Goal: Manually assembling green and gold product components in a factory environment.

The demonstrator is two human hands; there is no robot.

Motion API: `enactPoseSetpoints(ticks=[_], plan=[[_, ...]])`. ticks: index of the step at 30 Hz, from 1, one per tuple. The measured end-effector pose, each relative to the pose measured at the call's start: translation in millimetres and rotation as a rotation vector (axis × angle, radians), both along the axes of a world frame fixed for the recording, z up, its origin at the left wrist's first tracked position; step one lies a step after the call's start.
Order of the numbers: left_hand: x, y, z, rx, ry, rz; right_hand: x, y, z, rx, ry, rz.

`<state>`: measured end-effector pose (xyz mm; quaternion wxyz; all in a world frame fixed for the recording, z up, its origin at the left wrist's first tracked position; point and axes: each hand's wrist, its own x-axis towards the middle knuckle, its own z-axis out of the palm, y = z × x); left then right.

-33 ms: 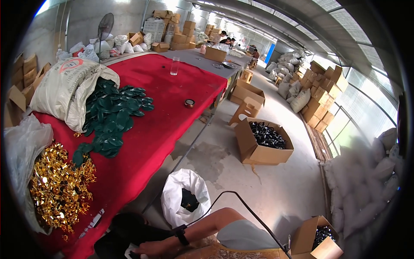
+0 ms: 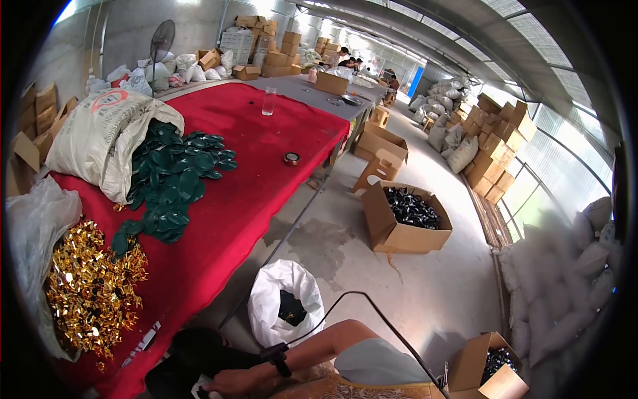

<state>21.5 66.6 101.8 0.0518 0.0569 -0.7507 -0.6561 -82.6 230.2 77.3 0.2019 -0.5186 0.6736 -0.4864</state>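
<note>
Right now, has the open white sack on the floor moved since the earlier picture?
No: the open white sack shows no shift either way against the red cloth-covered table.

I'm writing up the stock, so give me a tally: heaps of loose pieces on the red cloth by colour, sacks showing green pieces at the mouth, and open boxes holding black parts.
Green heap: 1
Gold heap: 1
Sacks showing green pieces: 2
Cardboard boxes holding black parts: 2
Total: 6
</note>
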Motion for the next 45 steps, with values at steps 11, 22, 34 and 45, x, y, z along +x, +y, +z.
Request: enactPoseSetpoints(ticks=[11, 22, 34, 45], plan=[[3, -15, 70, 1.227, -0.696, -0.228, -18, -19, 22, 0.168, 0.449, 0.053], [1, 11, 19, -0.189, -0.015, -0.012, 18, -16, -71, 0.357, -0.136, -0.285], [2, 11, 105, 1.221, -0.753, 0.033, -5, -16, 28, -0.195, 0.499, -0.128], [9, 12, 15, 0.856, -0.511, 0.072, 19, -30, -17, 0.107, -0.127, -0.337]])
